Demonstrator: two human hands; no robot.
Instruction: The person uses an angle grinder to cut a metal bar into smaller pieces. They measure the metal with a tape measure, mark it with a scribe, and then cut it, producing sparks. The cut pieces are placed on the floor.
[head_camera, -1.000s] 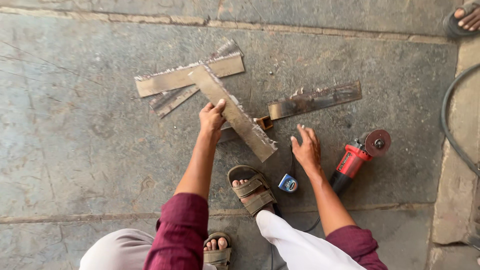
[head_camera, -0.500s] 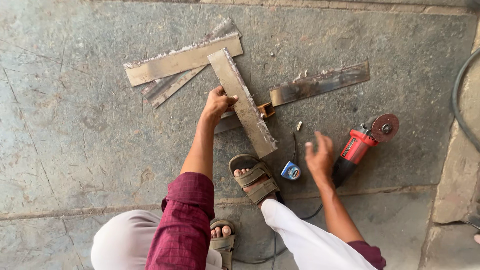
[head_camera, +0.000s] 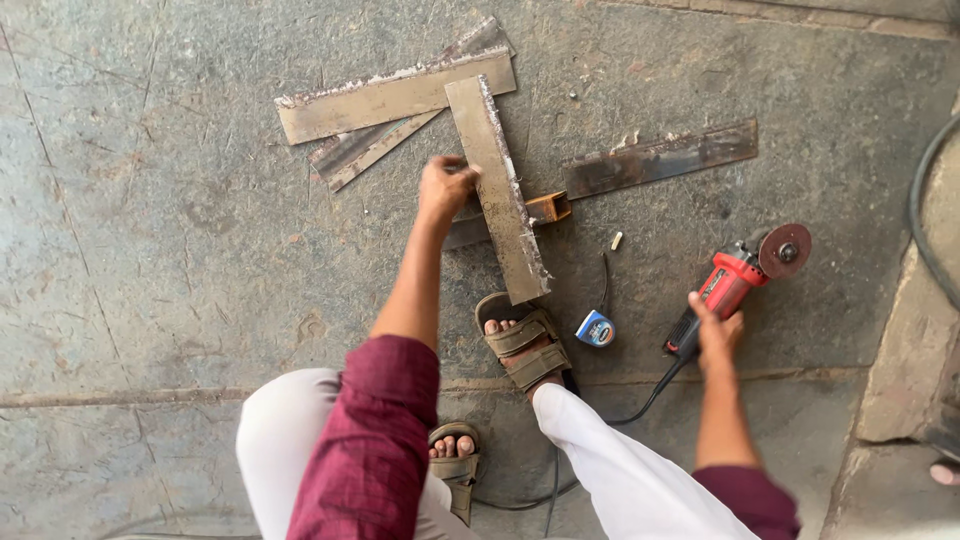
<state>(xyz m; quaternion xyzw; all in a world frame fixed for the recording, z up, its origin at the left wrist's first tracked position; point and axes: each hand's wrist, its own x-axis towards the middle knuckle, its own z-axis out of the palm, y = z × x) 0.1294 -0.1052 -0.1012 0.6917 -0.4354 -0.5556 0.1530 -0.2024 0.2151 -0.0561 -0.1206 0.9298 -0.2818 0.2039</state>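
— Two hands at work in the head view; what does each one have?
— The left hand rests with fingers curled on the left edge of a flat steel bar lying on the stone floor. The right hand is closed around the dark rear grip of a red angle grinder.

— Which way does the bar run?
— Its long axis goes from the upper middle of the view down toward the person, leaning slightly rightward at the near end. That near end stops just beside a sandalled foot.

— And the grinder?
— It lies on the floor to the right of the bar, well apart from it. Its body points up and to the right, disc at the far end, cord trailing back under the person's leg.

— What else lies about?
— A second steel strip touches the bar's far end, making a T shape, with a thinner strip slanting beneath it. A rusty strip stretches off to the right, and a small box-section piece sits against the bar's right edge. Between the bar and grinder are a blue tape measure and a tiny pale chip.

— Anything in the way?
— The tape measure and the foot lie between the two hands.
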